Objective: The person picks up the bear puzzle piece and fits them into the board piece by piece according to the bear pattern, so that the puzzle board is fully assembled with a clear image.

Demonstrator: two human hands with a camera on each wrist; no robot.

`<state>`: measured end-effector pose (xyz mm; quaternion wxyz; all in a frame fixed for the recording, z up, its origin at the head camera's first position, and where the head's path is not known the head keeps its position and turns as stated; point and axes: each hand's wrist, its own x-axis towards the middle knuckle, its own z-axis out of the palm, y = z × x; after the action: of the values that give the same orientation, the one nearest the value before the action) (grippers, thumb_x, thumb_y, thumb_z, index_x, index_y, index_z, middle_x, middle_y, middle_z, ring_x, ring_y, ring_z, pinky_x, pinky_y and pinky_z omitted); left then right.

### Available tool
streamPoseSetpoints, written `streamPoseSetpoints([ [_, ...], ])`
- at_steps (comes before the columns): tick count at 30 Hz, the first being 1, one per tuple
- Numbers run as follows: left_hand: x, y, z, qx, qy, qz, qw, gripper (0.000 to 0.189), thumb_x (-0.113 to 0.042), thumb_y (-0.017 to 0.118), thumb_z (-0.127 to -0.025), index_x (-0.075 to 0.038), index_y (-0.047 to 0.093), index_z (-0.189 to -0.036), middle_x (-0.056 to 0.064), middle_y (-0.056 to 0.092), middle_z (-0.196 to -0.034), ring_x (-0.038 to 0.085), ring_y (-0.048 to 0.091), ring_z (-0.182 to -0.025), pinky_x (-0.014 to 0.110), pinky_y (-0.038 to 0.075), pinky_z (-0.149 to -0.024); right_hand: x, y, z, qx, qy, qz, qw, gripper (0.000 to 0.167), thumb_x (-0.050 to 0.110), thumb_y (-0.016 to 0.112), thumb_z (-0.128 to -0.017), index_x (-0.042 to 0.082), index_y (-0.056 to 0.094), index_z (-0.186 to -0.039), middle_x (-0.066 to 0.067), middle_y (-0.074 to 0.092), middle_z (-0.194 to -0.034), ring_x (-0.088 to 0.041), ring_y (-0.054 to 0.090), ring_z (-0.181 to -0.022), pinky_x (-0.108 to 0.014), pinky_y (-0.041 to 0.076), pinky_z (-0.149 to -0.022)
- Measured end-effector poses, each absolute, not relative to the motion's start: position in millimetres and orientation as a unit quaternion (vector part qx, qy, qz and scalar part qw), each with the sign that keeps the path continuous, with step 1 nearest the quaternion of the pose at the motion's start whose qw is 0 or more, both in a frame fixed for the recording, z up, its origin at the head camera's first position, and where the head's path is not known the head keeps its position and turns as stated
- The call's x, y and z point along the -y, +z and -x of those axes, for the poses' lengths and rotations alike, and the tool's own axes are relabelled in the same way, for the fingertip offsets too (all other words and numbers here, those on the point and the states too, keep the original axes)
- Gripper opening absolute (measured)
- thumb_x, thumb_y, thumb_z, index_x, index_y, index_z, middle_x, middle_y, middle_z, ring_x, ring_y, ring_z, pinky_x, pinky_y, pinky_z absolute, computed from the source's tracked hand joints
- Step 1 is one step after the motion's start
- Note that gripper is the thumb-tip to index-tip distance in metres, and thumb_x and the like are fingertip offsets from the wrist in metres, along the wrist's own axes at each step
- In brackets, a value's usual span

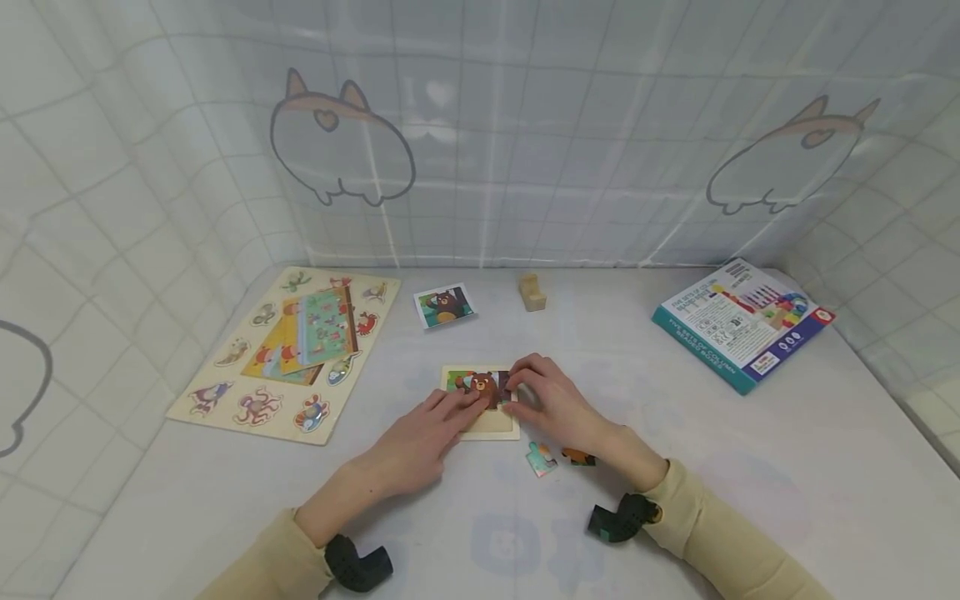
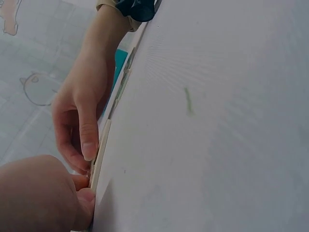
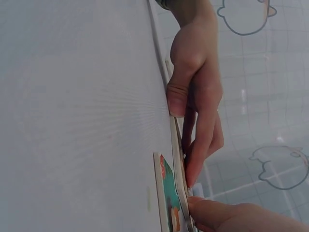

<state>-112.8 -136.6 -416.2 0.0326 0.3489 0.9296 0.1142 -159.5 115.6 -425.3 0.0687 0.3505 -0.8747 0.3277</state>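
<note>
A small wooden jigsaw tray (image 1: 491, 434) with a bear picture (image 1: 483, 385) in its upper part lies mid-table; its lower strip shows bare wood. My left hand (image 1: 420, 439) rests over its left side, extended fingertips pressing the bear pieces, thumb by the near edge. At the right side, my right hand (image 1: 558, 404) pinches a dark puzzle piece (image 1: 504, 385) between thumb and fingers, right at the picture's edge; the fingers partly hide it. Two loose puzzle pieces, one teal (image 1: 542, 459) and one orange (image 1: 579, 457), lie below the right hand.
A printed bear card (image 1: 445, 306) and a small wooden block (image 1: 532, 292) sit behind the tray. To the left lies a sea-animal board (image 1: 300, 433) with two colourful puzzle sheets (image 1: 318, 329) on top. At the back right is a boxed bead toy (image 1: 742, 325).
</note>
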Motion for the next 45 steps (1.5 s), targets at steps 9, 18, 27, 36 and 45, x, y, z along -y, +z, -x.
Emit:
streamPoseSetpoints([
  [9,135.3,-415.5,114.1,-0.932,0.105,-0.347,0.025,0.056,-0.008,0.056,-0.098,-0.015,0.044,-0.152,0.005,0.045,-0.149,0.024,0.045,-0.127,0.043,0.044,-0.110,-115.3,-424.7,158.7,0.875,0.335,-0.343,0.064,0.019,0.019,0.078,-0.088,0.007,0.068,-0.098,-0.006,0.059,-0.118,-0.023,0.052,-0.113,-0.040,0.051,-0.096],
  [18,131.1,-410.7,110.9,-0.921,0.130,-0.365,0.032,0.062,0.004,0.057,-0.090,-0.003,0.043,-0.150,0.008,0.035,-0.160,0.026,0.037,-0.146,0.043,0.041,-0.114,-114.9,-424.4,159.0,0.877,0.333,-0.341,0.064,0.018,0.019,0.078,-0.088,0.007,0.068,-0.097,-0.006,0.059,-0.116,-0.022,0.053,-0.110,-0.040,0.051,-0.095],
  [27,129.4,-409.9,111.3,-0.916,0.134,-0.376,0.039,0.072,0.009,0.061,-0.085,-0.011,0.042,-0.152,0.008,0.035,-0.160,0.025,0.036,-0.147,0.043,0.042,-0.113,-115.8,-425.0,159.9,0.876,0.336,-0.341,0.062,0.017,0.017,0.078,-0.088,0.007,0.068,-0.097,-0.006,0.058,-0.117,-0.022,0.052,-0.112,-0.041,0.052,-0.096],
  [36,127.2,-408.7,111.7,-0.918,0.121,-0.375,0.053,0.078,0.009,0.059,-0.083,-0.012,0.038,-0.155,0.002,0.033,-0.162,0.022,0.028,-0.150,0.041,0.041,-0.114,-116.7,-428.2,161.6,0.875,0.338,-0.342,0.065,0.016,0.017,0.078,-0.088,0.008,0.068,-0.097,-0.005,0.059,-0.117,-0.022,0.052,-0.110,-0.040,0.051,-0.095],
  [45,129.2,-407.6,111.8,-0.917,0.121,-0.377,0.054,0.080,0.010,0.060,-0.082,-0.013,0.037,-0.155,0.001,0.033,-0.162,0.022,0.028,-0.150,0.041,0.041,-0.114,-115.6,-428.4,161.5,0.871,0.344,-0.346,0.067,0.017,0.016,0.078,-0.088,0.007,0.067,-0.097,-0.006,0.058,-0.117,-0.022,0.052,-0.111,-0.041,0.050,-0.096],
])
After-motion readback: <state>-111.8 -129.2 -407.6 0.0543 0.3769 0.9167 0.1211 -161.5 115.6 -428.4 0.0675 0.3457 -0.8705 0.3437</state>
